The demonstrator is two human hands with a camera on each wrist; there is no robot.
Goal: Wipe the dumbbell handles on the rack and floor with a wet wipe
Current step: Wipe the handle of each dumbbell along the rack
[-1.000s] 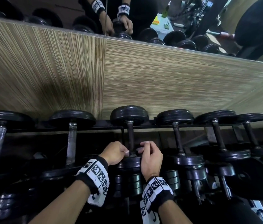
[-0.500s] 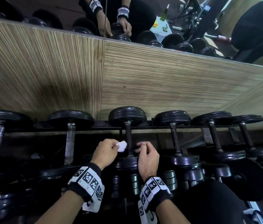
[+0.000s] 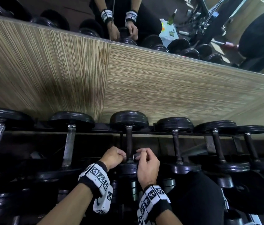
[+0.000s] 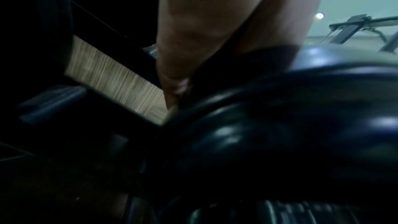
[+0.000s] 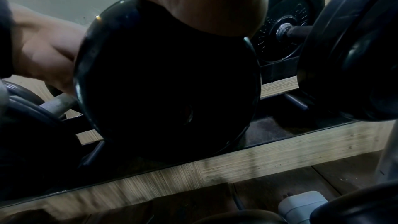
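Note:
The centre dumbbell's dark handle (image 3: 129,143) lies on the rack between its far plate (image 3: 128,119) and near plate (image 3: 128,169). My left hand (image 3: 122,155) and right hand (image 3: 138,155) sit on either side of the handle's near end, fingers curled. A small white bit of the wet wipe (image 3: 134,157) shows at the handle, pinched between the two hands; most of it is hidden. In the left wrist view my hand (image 4: 193,40) is above the black plate (image 4: 280,125). In the right wrist view my palm (image 5: 204,2) rests over the near plate (image 5: 163,83).
More dumbbells line the rack on both sides, with steel handles (image 3: 69,143) to the left and dark ones (image 3: 176,146) to the right. A striped wood panel (image 3: 160,88) rises behind, a mirror (image 3: 192,21) above it. A lower row of dumbbells (image 3: 134,190) sits under my wrists.
Half a second ago my left hand held the white wipe up beside the handle. Both hands have since closed in on the handle's near end and the wipe is mostly hidden.

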